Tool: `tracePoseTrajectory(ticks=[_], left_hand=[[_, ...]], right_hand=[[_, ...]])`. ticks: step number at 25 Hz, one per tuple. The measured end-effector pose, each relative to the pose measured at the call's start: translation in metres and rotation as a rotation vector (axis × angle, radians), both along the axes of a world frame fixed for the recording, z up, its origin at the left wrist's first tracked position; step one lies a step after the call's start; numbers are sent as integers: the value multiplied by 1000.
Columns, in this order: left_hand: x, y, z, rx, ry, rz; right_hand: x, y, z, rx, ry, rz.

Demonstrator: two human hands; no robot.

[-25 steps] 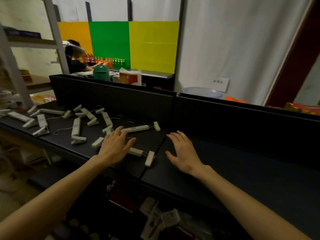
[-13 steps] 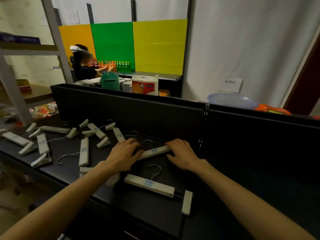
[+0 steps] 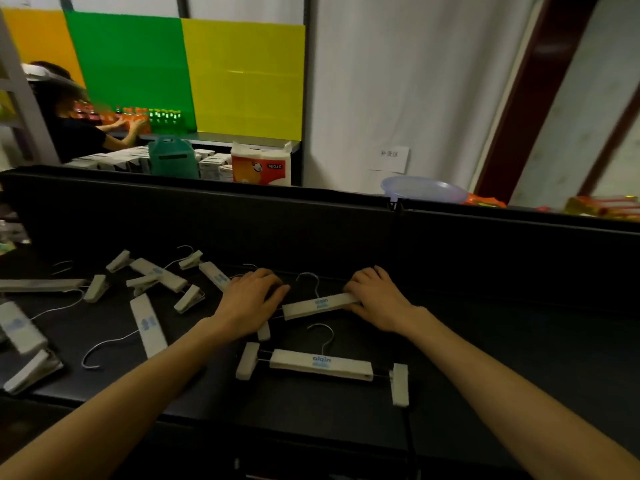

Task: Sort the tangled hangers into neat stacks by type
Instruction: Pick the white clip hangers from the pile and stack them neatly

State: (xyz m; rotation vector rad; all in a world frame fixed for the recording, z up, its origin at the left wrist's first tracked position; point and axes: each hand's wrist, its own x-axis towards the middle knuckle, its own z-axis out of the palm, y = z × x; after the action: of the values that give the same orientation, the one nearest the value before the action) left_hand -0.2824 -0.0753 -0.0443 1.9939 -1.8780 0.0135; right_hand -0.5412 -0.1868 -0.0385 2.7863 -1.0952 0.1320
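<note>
While most of the hangers are still lying mixed up on the black shelf, the left hand and right hand are curling their fingers around one clip hanger, just starting.

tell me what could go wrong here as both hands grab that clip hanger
1. The left hand and right hand grip the ends of one hanger; its wire hook might snag as it lifts.
2. The nearer hanger lies just in front, so the forearms could nudge it toward the table edge.
3. The pile at left overlaps, so pulling may drag neighbours.
</note>
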Motion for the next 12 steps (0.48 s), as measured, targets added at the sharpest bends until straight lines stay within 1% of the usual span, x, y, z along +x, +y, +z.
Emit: tracePoseTrajectory(ticks=[4, 5, 8, 12], left_hand=[[-12, -10, -1, -42, 93, -70], [-19, -13, -1, -54, 127, -89], [-46, -24, 4, -59, 213, -177], [-98, -43, 13, -12, 303, -366]], right_hand=[[-47, 21, -1, -12, -289, -149], [-59, 27, 0, -26, -336, -182], [-96, 44, 5, -41, -422, -260], [-153, 59, 1, 114, -514, -377]])
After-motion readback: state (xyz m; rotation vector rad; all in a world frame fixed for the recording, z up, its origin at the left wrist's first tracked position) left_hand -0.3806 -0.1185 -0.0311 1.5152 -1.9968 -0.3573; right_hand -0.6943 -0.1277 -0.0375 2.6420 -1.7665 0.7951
